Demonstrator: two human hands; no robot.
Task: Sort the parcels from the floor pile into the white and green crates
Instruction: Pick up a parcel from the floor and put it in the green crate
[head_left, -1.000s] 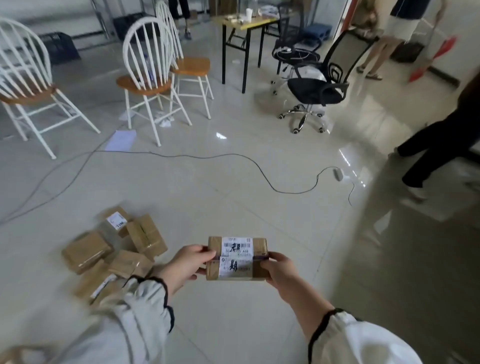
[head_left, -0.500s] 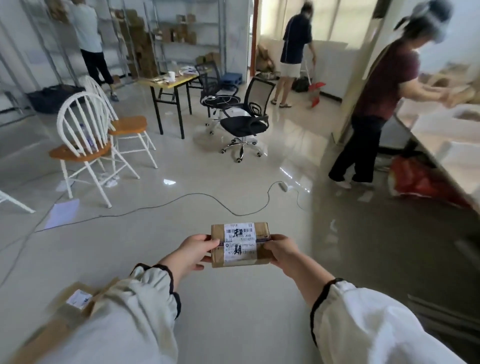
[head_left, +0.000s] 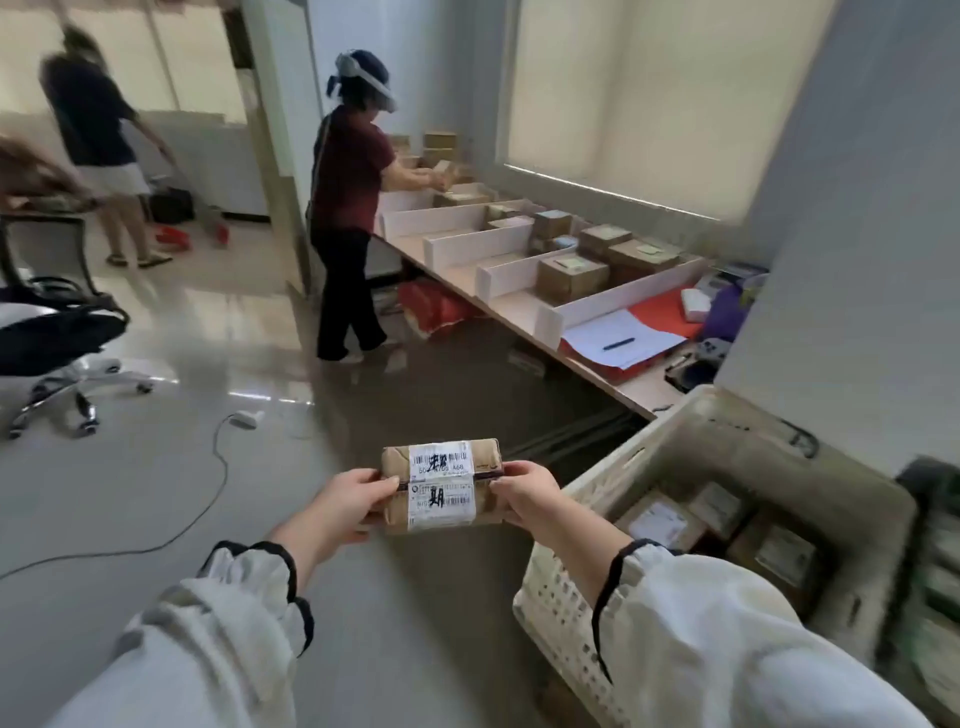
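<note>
Both the left hand (head_left: 348, 501) and the right hand (head_left: 527, 493) hold a brown parcel (head_left: 441, 486) level just left of the white crate (head_left: 566, 623), fingers (head_left: 383, 484) clamped on its short ends, with two white barcode labels (head_left: 440, 460) bearing black handwritten marks and a dark band (head_left: 489, 471) across its middle.

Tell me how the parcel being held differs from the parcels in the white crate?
The held parcel is in the air, gripped at its ends by the left hand and right hand; the crate parcels lie inside the white crate. The held parcel's labels show bold black marks; the crate parcels' labels are too blurred to read. Both are brown with white labels.
</note>
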